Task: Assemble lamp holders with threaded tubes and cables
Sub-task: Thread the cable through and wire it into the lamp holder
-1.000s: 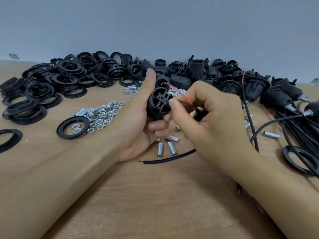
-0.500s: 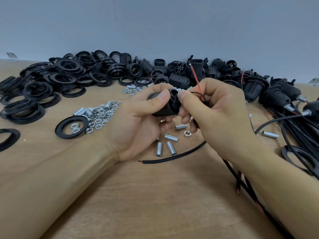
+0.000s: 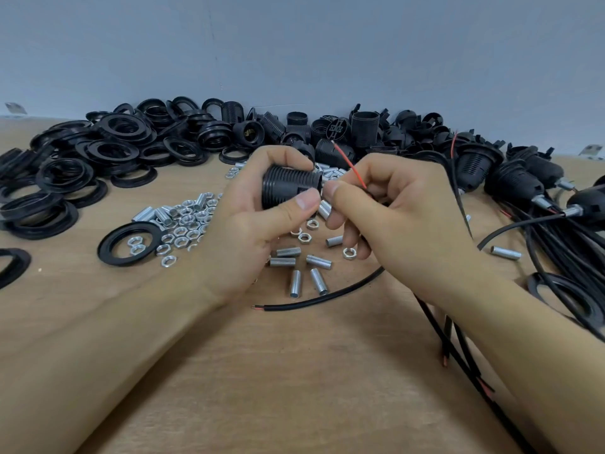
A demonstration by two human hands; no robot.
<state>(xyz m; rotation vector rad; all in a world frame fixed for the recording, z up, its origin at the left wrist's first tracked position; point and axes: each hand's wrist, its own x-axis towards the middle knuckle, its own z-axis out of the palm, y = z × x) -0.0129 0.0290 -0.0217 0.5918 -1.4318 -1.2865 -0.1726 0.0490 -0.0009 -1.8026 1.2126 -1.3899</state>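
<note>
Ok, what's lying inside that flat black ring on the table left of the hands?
Two silver hex nuts lie inside the black ring, on bare table. More nuts and threaded tubes sit just outside its right rim. Nothing covers the ring's opening, so nothing there is hidden.

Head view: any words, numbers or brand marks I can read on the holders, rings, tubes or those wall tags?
No legible text in this view.
Lamp holder in the left hand: only ribbed thread shows, no marking.
Holder base in the back pile: moulded relief, too small to read.
Wall tags and: blurred, unreadable.
Rings, tubes, nuts: none visible.
</note>
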